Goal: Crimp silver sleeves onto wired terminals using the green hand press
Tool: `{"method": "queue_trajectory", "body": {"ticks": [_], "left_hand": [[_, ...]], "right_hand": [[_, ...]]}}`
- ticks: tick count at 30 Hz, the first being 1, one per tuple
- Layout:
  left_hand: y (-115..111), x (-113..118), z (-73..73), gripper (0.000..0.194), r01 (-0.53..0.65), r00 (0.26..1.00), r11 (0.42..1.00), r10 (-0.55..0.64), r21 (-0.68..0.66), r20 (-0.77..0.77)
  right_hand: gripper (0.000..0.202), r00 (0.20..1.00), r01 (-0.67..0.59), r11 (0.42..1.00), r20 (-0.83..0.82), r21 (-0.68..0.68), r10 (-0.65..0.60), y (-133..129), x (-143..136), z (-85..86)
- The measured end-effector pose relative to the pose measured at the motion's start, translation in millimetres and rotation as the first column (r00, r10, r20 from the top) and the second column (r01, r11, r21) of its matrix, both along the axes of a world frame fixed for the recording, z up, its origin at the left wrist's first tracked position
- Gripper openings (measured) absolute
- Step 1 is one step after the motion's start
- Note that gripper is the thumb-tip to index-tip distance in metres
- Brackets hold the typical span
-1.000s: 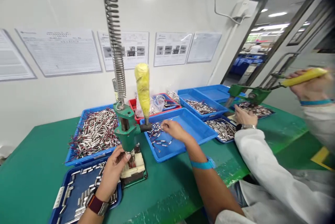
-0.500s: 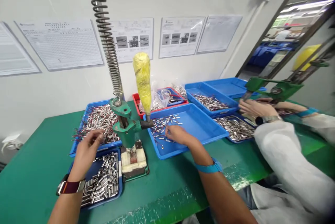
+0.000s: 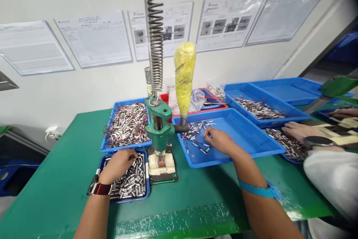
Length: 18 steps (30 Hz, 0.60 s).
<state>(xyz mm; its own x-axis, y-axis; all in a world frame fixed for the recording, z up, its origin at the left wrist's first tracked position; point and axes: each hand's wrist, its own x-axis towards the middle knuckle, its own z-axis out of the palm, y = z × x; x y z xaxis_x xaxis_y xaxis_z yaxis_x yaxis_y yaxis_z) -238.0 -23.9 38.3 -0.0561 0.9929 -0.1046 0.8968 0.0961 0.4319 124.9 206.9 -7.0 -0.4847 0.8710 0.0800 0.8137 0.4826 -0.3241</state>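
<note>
My left hand (image 3: 119, 165) reaches into the small blue tray (image 3: 147, 179) of loose silver metal cylinders (image 3: 131, 183). Its fingers bend together over the cylinders; whether they pinch one is hidden. My right hand (image 3: 219, 140) is over the large blue tray (image 3: 251, 145), thumb and fingertips closed near small wired silver parts (image 3: 197, 134). Anything between those fingertips is too small to make out. Between my hands stands a green hand press (image 3: 159, 131) with a yellow-wrapped lever handle (image 3: 185, 75) and a tall spring (image 3: 156, 30).
Behind the small tray, another blue tray (image 3: 148, 119) is heaped with wired silver parts. A red tray (image 3: 223, 107) with bags sits at the back. On the right, a co-worker's hand (image 3: 302, 131) is over a tray of metal parts (image 3: 288, 144) beside another press (image 3: 339, 86).
My left hand has come down from near the heaped wired parts into the tray of cylinders. My right hand stays over the large blue tray. The view has turned left; the co-worker's hand has lowered.
</note>
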Motion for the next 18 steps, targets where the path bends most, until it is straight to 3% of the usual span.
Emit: {"method": "queue_trajectory", "body": {"ticks": [9, 18], "left_hand": [[7.2, 3.8, -14.4, 0.019, 0.016, 0.986, 0.993, -0.034, -0.114, -0.163], [13.5, 7.1, -20.3, 0.015, 0.004, 0.981, 0.994, -0.026, -0.113, -0.194]], "right_hand": [[0.019, 0.990, -0.096, 0.991, -0.110, -0.088, 0.086, -8.0, -1.7, 15.4], [0.014, 0.992, -0.126, 0.979, -0.048, -0.157, 0.120, -20.1, -11.3, 8.4]]}}
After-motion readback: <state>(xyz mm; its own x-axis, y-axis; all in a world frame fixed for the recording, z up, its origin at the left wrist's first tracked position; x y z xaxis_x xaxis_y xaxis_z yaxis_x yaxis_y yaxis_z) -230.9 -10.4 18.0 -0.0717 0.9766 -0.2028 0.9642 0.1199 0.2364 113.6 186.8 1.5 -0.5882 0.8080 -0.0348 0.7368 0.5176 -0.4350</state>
